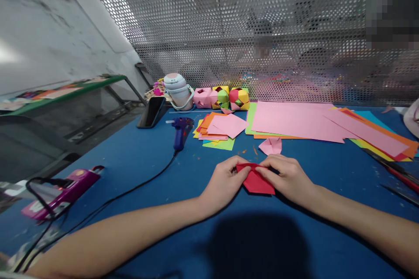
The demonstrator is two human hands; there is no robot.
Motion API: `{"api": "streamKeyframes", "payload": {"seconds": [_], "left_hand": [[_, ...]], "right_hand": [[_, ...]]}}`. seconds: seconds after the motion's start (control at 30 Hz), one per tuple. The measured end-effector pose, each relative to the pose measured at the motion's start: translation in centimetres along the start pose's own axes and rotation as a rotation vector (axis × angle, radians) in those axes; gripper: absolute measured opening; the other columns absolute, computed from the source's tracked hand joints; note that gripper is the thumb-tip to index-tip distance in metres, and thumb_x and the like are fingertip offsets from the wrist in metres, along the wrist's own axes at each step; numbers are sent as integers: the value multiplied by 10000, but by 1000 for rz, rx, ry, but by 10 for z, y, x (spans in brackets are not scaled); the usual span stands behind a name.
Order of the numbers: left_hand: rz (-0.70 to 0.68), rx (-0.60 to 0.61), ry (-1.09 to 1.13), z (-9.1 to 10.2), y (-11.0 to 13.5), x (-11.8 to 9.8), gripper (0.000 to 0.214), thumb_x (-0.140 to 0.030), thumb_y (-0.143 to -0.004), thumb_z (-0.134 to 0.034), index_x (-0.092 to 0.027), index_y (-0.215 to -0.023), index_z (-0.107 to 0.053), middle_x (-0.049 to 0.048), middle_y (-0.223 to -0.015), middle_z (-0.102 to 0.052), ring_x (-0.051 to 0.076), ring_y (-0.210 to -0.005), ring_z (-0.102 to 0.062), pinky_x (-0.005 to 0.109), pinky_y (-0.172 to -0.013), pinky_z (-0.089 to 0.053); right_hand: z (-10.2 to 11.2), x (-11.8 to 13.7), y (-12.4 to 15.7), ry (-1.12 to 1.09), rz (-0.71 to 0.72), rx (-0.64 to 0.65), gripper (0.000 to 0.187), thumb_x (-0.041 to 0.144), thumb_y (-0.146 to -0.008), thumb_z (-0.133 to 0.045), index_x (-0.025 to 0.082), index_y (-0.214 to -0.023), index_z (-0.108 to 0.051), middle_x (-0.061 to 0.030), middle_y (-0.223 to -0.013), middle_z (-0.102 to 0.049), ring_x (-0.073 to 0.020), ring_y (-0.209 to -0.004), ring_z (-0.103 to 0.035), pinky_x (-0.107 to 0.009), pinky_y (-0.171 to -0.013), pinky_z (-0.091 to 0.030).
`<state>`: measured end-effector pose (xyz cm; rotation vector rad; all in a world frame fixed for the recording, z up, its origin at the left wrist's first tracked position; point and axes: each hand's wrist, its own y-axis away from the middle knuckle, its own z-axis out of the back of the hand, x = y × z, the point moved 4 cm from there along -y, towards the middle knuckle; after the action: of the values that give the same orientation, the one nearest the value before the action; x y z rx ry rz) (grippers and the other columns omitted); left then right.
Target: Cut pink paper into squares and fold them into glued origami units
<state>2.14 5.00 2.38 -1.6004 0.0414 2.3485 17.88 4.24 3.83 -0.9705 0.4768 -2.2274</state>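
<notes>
A piece of red paper point(258, 183), partly folded, is pinched between both hands low over the blue table. My left hand point(226, 179) grips its left side, thumb on top near the upper edge. On the other side my right hand point(288, 175) holds the paper the same way, its thumb close to the left one. The fingers under the paper are hidden. Just beyond my right hand lies a folded pink paper piece point(271, 145). A stack of cut paper pieces point(225, 126) in pink, orange, yellow and green sits farther back.
A blue glue gun point(182, 130) trails its cord leftward to a purple power strip point(65, 192). Behind stand a phone point(152, 112), a white bottle point(179, 91) and folded paper balls point(238, 98). Large pink sheets point(294, 120) lie right; scissors point(397, 170) rest at the right edge.
</notes>
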Motion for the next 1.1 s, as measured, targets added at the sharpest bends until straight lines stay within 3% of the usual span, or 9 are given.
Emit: {"api": "streamKeyframes", "payload": {"seconds": [0.27,0.4,0.5,0.57,0.67,0.87,1.1], "left_hand": [[-131,65,-111,-5,3,-3,126,-156,-780,-555,-175,-870,-641,4,-844,-672,129,-781,-599,220,-737,-441],[-42,36,-97,-3,1,0,67,-179,-775,-548,-163,-734,-599,-17,-703,-615,116,-670,-551,217,-644,-419],[64,-42,-18,1,-2,8,80,-223,-766,-549,-163,-714,-540,-27,-676,-563,113,-638,-510,218,-597,-404],[111,-72,44,2,-3,12,86,-238,-758,-545,-165,-721,-518,-29,-685,-547,113,-638,-498,223,-596,-403],[150,-39,127,-2,-3,13,94,-248,-745,-539,-171,-727,-489,-41,-665,-522,105,-609,-478,218,-573,-392],[112,57,151,-9,0,5,106,-252,-728,-546,-166,-741,-486,-50,-669,-495,97,-625,-452,211,-587,-377],[159,34,164,-9,1,7,165,-291,-716,-560,-180,-698,-439,-66,-608,-450,91,-572,-419,202,-524,-334]], "right_hand": [[-1,6,2,111,138,67,272,247,-947,-438,162,-785,-640,-39,-681,-658,-138,-638,-581,-283,-662,-412],[1,8,0,27,16,87,248,281,-951,-407,173,-865,-613,-42,-772,-661,-144,-698,-591,-274,-668,-432],[3,7,-1,3,-116,38,181,338,-869,-542,174,-943,-562,-51,-863,-656,-164,-752,-600,-279,-674,-450],[1,3,-1,0,-215,2,180,325,-810,-608,184,-890,-530,-30,-809,-642,-156,-691,-585,-270,-627,-444],[-3,-3,-1,-52,-303,-30,102,214,-800,-571,202,-753,-482,15,-677,-587,-121,-579,-526,-236,-548,-411],[-4,1,-2,-132,-222,-109,85,146,-799,-538,203,-748,-501,18,-673,-551,-119,-611,-516,-235,-587,-421],[-8,1,2,-132,-187,-116,104,144,-796,-556,209,-808,-476,10,-733,-544,-129,-659,-515,-249,-611,-427]]}}
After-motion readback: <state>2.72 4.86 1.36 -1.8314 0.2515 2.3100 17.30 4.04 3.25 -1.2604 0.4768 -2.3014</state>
